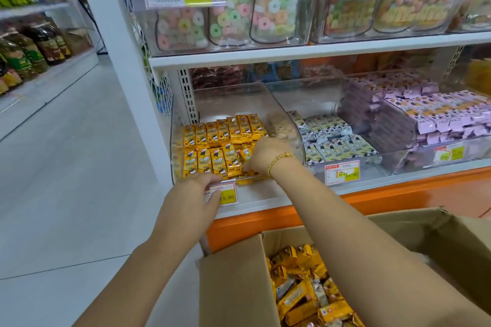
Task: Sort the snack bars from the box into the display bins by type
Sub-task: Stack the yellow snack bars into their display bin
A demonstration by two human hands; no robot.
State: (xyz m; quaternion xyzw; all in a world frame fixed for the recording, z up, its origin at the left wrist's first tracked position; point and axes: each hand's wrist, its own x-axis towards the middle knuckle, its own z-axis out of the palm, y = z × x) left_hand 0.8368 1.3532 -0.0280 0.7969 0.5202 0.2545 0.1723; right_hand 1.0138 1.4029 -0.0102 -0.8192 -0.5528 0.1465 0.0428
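A clear display bin (183,103) on the lower shelf holds rows of yellow snack bars (212,135). My right hand (265,152), with a gold bracelet on the wrist, reaches inside this bin, and its curled fingers pinch yellow bars near the front. My left hand (195,194) grips the bin's front wall, fingers over the rim and thumb on the price tag (228,195). The open cardboard box (233,279) stands below, filled with loose yellow bars (295,297) and a few white ones.
To the right, a clear bin holds white bars (332,138), and a further bin holds purple bars (438,119). The upper shelf (318,52) carries tubs of ring candy. An orange shelf base (398,194) runs behind the box. The aisle floor (66,167) lies to the left.
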